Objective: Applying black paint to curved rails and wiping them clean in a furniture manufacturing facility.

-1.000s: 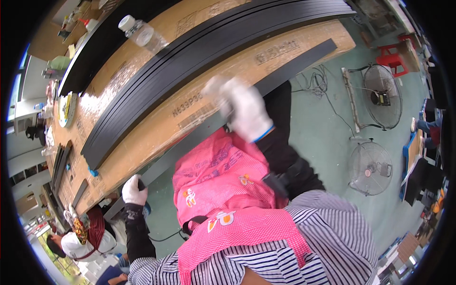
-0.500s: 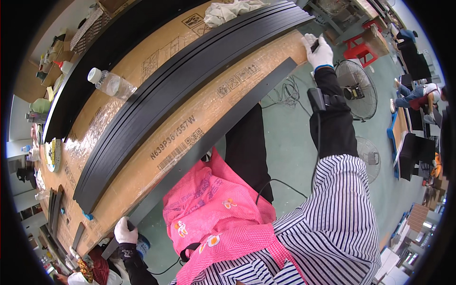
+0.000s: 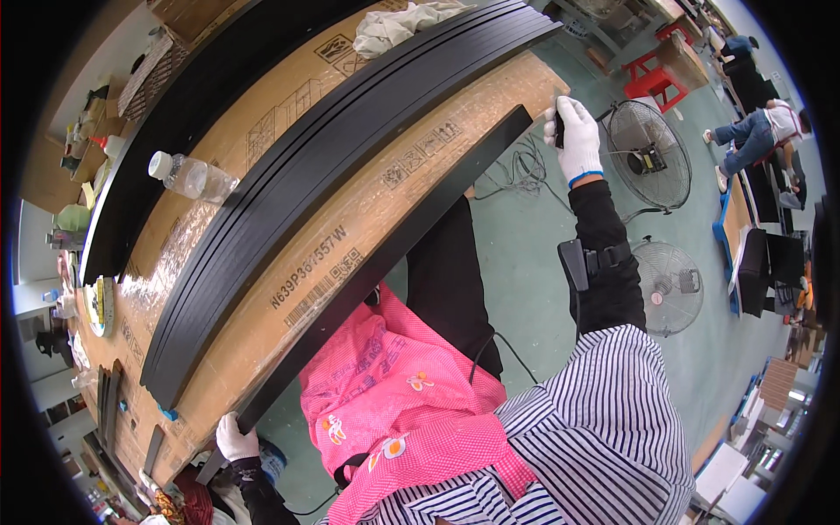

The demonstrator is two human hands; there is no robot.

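A long black strip (image 3: 385, 262) runs slantwise along the near edge of a film-wrapped cardboard surface (image 3: 420, 162). My left hand (image 3: 237, 437), in a white glove, closes round the strip near its lower left end. Past its upper right end, my gloved right hand (image 3: 579, 140) pinches a small dark piece (image 3: 559, 129), mostly hidden by the fingers; its kind does not show. That hand is apart from the strip. Beyond the strip lies a stack of black strips (image 3: 350, 144) on the cardboard.
A clear bottle (image 3: 194, 178) lies against the stack, and a pale cloth (image 3: 402, 28) rests at the far end. On the right stand two fans (image 3: 649, 150), a red stool (image 3: 652, 80) and a person (image 3: 759, 140). Cables (image 3: 516, 175) lie on the floor. Another person's hand shows lower left.
The strip's visible face has turned from grey to darker, as if tilted. My right hand has shifted down and turned more upright, keeping the dark piece. My left hand stays on the strip.
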